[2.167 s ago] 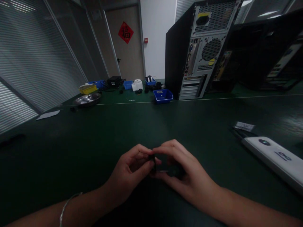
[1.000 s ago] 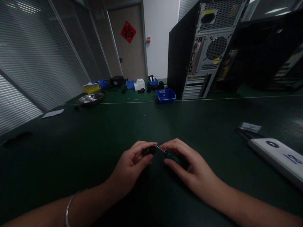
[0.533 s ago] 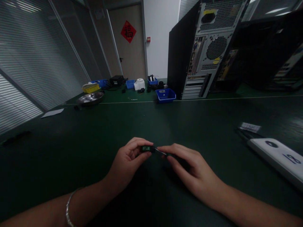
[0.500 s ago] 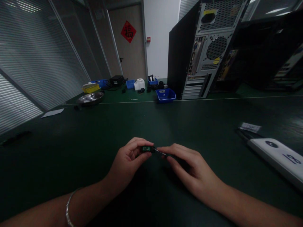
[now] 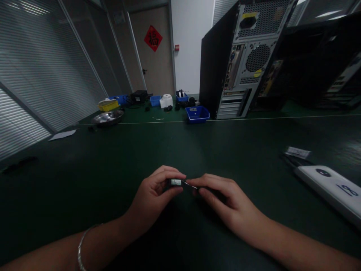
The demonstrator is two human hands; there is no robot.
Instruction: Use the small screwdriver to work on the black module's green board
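My left hand (image 5: 158, 190) pinches a small circuit board (image 5: 176, 182) with dark edges between thumb and fingers, above the table. Its face catches the light and looks whitish. My right hand (image 5: 222, 195) is closed round a slim metal tool (image 5: 191, 186), held between thumb and index finger. The tool's tip meets the right end of the board; whether it presses into it I cannot tell. Most of the tool's grip is hidden by my right fingers.
A white power bank-like box (image 5: 332, 186) marked 18 lies at the right with a cable. Behind stand a blue tray (image 5: 197, 114), a computer tower (image 5: 239, 64), a metal bowl (image 5: 108, 117) and a yellow basket (image 5: 108, 106). The table (image 5: 135, 145) is dark green.
Both hands have shifted slightly down, the left also a little right. The board has tilted, so its face turned from green to bright whitish. The tool's tip stays at its right end.
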